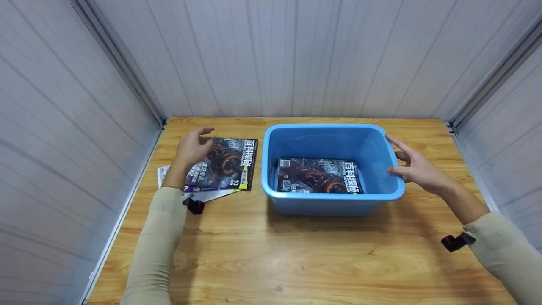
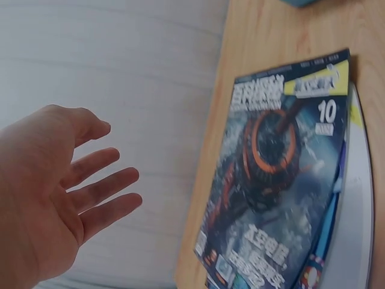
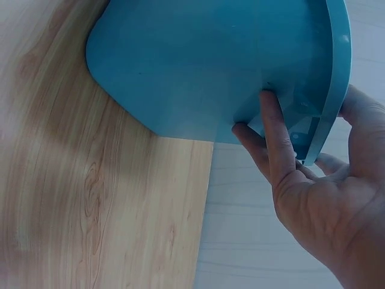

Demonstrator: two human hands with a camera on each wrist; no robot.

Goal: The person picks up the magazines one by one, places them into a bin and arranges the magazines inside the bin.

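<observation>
Lying atop a small stack on the wooden table [image 1: 271,254] left of the blue tub [image 1: 330,199], the magazine [image 1: 224,163] looks light, floppy and glossy-slick, best pinched along its spine edge; the left hand [image 1: 190,148] hovers spread above it, while the right hand [image 1: 417,167] rests straight-fingered against the tub's side.

blue tub [image 1: 330,199]: upright on table | top magazine [image 1: 224,163]: dark cover, flat on stack left of tub
</observation>
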